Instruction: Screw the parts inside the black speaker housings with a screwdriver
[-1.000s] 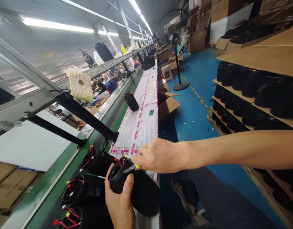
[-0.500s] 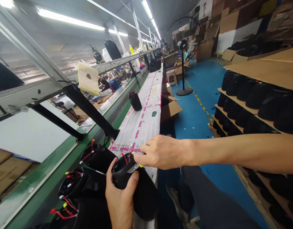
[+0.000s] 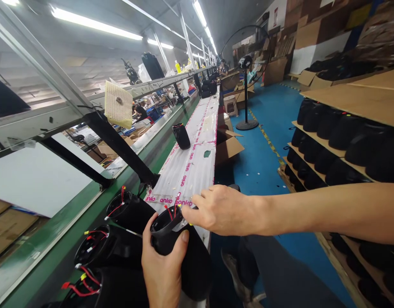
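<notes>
My left hand (image 3: 164,261) is wrapped round a black cylindrical housing (image 3: 197,265), tilted with its open end up and toward the left. Red wires (image 3: 169,211) with small connectors stick out of that opening. At the rim, my right hand (image 3: 212,209) has its fingers closed in a pinch; a bit of yellow shows beneath them, and what they hold is too hidden to name. Left of my left hand lie more black housings (image 3: 119,252) of the same kind, with red wires and red, yellow and white connectors at their open ends.
A white "anko" printed sheet (image 3: 197,167) covers the bench, with another black housing (image 3: 181,136) standing on it. A black post (image 3: 119,149) rises at the left. A floor fan (image 3: 246,94) stands ahead; stacked layers of black housings (image 3: 341,132) are at the right.
My right hand has shifted slightly down and right at the rim, its fingers still pinched. My left hand keeps its hold on the housing. The view has moved a little.
</notes>
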`<action>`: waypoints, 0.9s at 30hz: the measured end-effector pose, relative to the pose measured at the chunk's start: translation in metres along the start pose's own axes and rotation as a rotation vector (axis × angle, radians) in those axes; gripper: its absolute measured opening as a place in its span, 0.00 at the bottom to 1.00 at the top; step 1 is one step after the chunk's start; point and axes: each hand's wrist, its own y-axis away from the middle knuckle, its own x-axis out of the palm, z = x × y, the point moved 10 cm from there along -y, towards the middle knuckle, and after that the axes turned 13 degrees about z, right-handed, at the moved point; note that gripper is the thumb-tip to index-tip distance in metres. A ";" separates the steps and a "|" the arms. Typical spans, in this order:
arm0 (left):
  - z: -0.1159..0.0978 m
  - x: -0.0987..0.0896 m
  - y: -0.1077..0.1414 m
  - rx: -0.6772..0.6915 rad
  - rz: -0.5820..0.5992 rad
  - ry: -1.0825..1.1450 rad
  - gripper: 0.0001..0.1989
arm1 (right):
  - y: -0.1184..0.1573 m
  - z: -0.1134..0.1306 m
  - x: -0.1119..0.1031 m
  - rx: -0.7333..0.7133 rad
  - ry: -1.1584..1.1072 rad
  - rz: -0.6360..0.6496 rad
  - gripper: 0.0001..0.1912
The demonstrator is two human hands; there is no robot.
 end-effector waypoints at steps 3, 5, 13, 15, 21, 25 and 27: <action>-0.003 0.001 0.001 -0.004 -0.009 -0.029 0.37 | 0.001 0.000 -0.001 -0.003 0.019 0.015 0.12; -0.003 0.001 0.002 -0.018 -0.011 -0.033 0.37 | 0.000 -0.002 -0.002 -0.004 0.008 0.041 0.11; -0.003 0.001 0.004 -0.030 -0.023 -0.053 0.37 | -0.014 -0.003 0.001 -0.141 -0.125 0.266 0.09; -0.002 0.001 0.002 -0.024 -0.021 -0.045 0.37 | -0.016 -0.005 0.004 -0.153 -0.133 0.274 0.08; 0.018 0.005 -0.007 -0.025 0.079 0.174 0.37 | -0.008 -0.007 -0.001 -0.210 -0.260 -0.027 0.12; 0.029 0.001 -0.007 -0.071 0.073 0.250 0.39 | -0.010 -0.021 0.000 -0.100 -0.328 -0.053 0.15; 0.028 0.000 -0.006 -0.078 0.061 0.226 0.38 | -0.014 -0.020 0.007 -0.082 -0.292 0.052 0.14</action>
